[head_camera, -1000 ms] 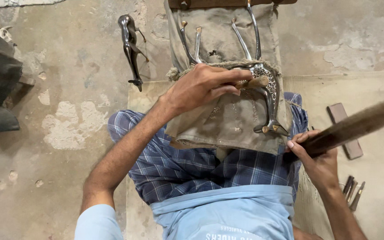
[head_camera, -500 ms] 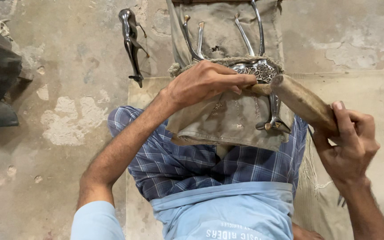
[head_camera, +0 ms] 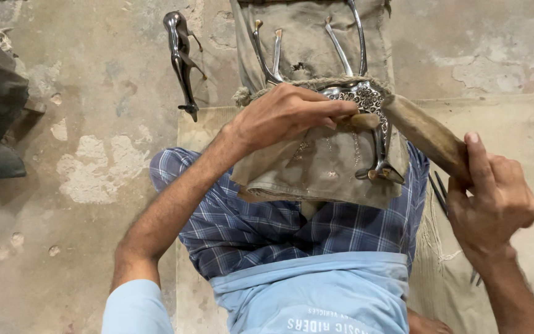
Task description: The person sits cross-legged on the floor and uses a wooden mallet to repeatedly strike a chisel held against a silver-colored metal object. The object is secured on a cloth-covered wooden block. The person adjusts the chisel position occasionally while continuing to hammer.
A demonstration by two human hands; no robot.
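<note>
Metal deer figure (head_camera: 366,117) lies upper centre on a khaki cloth (head_camera: 316,167) across the lap. Left hand (head_camera: 292,114) grips a small wooden-handled punch (head_camera: 363,121) tight against it; right hand (head_camera: 495,198), right edge, is wrapped round a wooden mallet (head_camera: 424,133). Best to keep the punch steady and strike squarely. Second metal figure (head_camera: 182,59) lies upper left on the floor, well apart; thin tools (head_camera: 438,193) beside the right wrist are close to the swing.

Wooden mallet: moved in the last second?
Yes. The wooden mallet in the right hand swung left, onto the metal deer figure under the left hand.
</note>
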